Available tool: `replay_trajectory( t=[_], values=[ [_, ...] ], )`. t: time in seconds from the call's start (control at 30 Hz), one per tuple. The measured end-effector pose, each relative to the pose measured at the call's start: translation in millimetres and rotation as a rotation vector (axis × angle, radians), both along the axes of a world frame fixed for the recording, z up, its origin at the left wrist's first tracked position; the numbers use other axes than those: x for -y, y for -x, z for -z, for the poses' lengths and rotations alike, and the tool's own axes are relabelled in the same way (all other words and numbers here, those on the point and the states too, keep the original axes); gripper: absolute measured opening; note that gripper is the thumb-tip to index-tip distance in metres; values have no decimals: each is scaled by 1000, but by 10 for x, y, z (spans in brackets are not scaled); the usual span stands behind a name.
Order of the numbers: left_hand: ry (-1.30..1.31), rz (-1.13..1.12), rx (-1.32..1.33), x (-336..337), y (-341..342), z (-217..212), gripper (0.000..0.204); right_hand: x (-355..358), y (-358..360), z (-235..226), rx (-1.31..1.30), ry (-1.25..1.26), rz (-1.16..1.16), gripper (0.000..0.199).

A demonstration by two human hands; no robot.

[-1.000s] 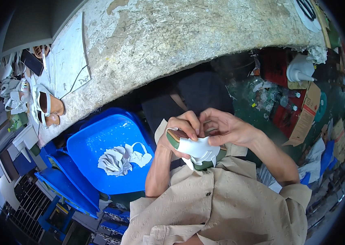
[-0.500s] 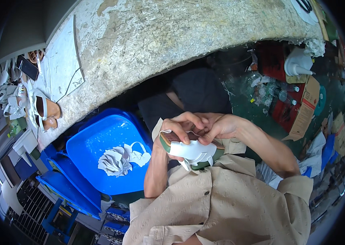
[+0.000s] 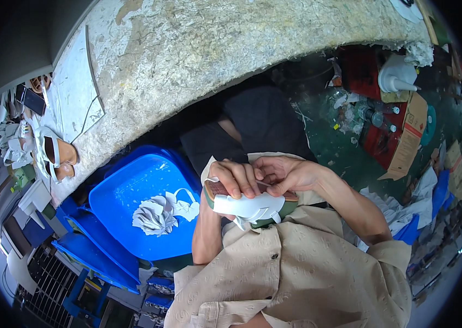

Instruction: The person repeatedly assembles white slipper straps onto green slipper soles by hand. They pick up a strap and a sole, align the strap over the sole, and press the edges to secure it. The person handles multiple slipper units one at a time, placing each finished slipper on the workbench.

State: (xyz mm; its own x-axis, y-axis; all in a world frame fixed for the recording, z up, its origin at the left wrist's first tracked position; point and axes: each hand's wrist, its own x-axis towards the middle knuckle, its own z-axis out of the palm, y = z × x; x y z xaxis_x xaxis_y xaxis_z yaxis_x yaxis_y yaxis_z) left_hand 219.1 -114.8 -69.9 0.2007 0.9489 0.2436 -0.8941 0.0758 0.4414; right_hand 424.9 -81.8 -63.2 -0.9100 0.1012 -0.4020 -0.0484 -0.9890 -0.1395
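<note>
Over my lap, a green shoe last lies sole side up, with a reddish-brown insole on its upper face. A white strap upper wraps around its near side, and a loose white end hangs below. My left hand grips the last at its left half, fingers bent over the insole and the upper's edge. With thumb and fingers drawn together, my right hand works at the upper's edge on the insole. Whatever lies right under these fingertips is partly hidden.
Left of me, a blue plastic tub holds a bundle of white uppers. Beyond my knees runs a rough pale workbench, with tan shoe lasts in white straps and a phone. At right are bottles and a carton.
The last has tilted and shifted slightly left. My left fingers now lie closer together across the insole, and my right hand has moved slightly down, still at the upper's edge.
</note>
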Motion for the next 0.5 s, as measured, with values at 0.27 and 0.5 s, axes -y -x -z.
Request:
replay_trajectory(
  t=[0.27, 0.5],
  values=[
    [17, 87, -126, -7, 38, -99, 48, 30, -29, 86, -68, -33, -42, 54],
    [34, 56, -23, 61, 51, -68, 46, 114, -144, -142, 133, -218, 0, 40]
  ],
)
